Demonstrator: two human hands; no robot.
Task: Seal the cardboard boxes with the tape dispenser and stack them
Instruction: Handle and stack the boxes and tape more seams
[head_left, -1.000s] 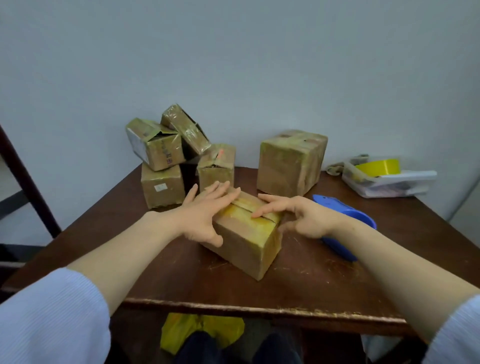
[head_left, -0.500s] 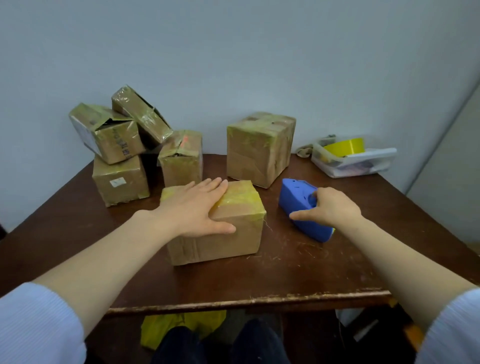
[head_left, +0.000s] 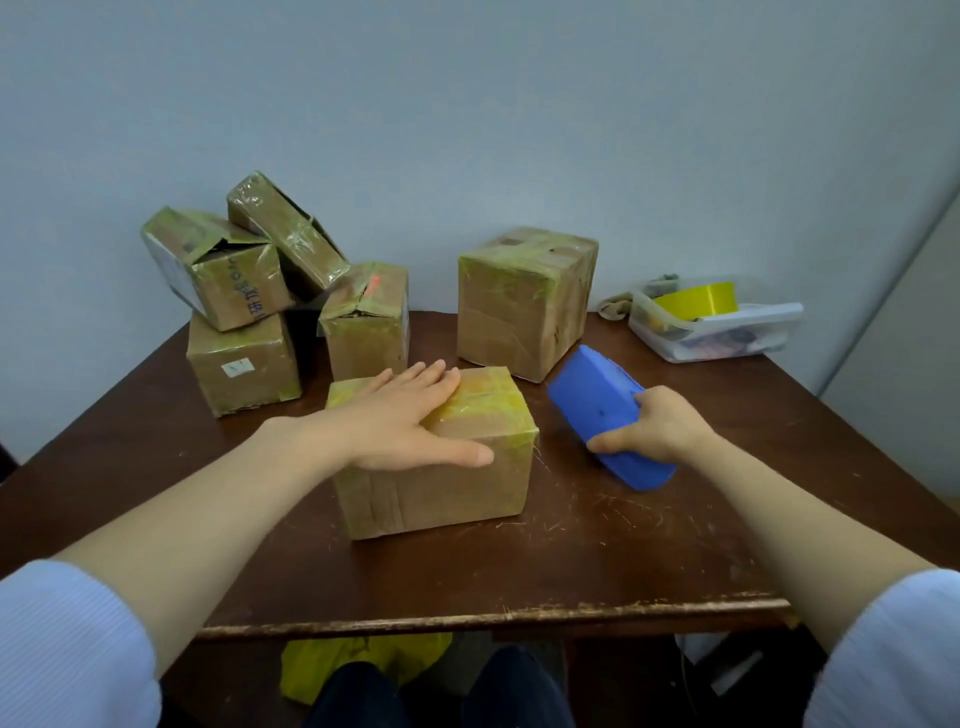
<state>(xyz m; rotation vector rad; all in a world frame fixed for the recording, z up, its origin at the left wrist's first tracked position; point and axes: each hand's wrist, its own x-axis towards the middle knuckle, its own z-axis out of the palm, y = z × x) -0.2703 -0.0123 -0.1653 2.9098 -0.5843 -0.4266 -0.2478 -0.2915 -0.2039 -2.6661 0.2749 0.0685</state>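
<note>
Pressing my left hand (head_left: 410, 421) flat on the near box (head_left: 441, 493), fingers straight and close together, thumb out along the front top edge. My right hand (head_left: 660, 431) is wrapped round the blue tape dispenser (head_left: 597, 400), fingers curled over its far side and thumb on the near side. It sits just right of the box, tilted, low end at the table (head_left: 623, 551). Can't tell if it is off the wood.

Risks, my call:
- The box looks small and light and the table top is smooth, scratched varnish. A hard tape pull could slide or spin it if my palm lets up.
- The box top is covered in glossy yellowish tape, crinkled, so new tape may bubble or bond badly.
- The dispenser is smooth rounded plastic and I hold the body, no handle visible, so it may twist in my grip.
- Its cutter is hidden, so my fingers could stray onto it.
- The back-left pile (head_left: 244, 291) is four cardboard boxes, two perched tilted, flaps torn and gaping. A table bump could tip them.

The tall box (head_left: 519, 312) behind is squarer, taped all over and upright, likely the best stacking base. The clear plastic tray (head_left: 737, 338) far right holds a yellow tape roll (head_left: 696, 301), well apart.
</note>
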